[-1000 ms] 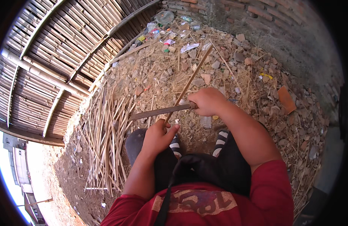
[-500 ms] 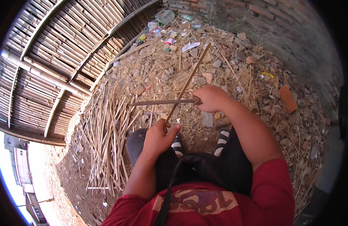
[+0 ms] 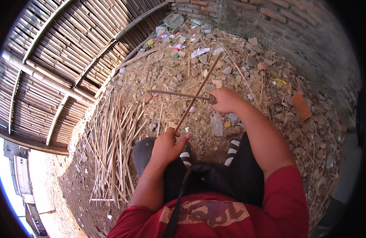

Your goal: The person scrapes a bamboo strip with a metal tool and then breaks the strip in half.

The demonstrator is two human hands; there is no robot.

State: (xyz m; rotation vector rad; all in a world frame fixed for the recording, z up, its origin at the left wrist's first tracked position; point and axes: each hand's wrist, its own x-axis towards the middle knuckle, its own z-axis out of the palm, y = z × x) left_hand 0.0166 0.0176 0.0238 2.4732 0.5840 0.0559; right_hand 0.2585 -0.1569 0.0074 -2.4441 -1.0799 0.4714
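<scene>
My left hand (image 3: 168,146) grips the near end of a long thin bamboo stick (image 3: 198,92) that slants up and away to the right. My right hand (image 3: 226,100) is closed on the handle of a long dark knife (image 3: 177,94), whose blade runs level to the left and crosses the stick about midway along it. I am seated low, with black trousers and striped socks (image 3: 232,146) below my hands.
A pile of split bamboo sticks (image 3: 113,150) lies on the dirt to my left. A bamboo fence (image 3: 60,67) runs along the left, a brick wall (image 3: 278,16) at the back. Rubble, litter and an orange brick shard (image 3: 301,105) cover the ground.
The knife has moved away from me up along the stick, its blade turning edge-on. My right hand rose with it. My left hand stayed at the stick's near end.
</scene>
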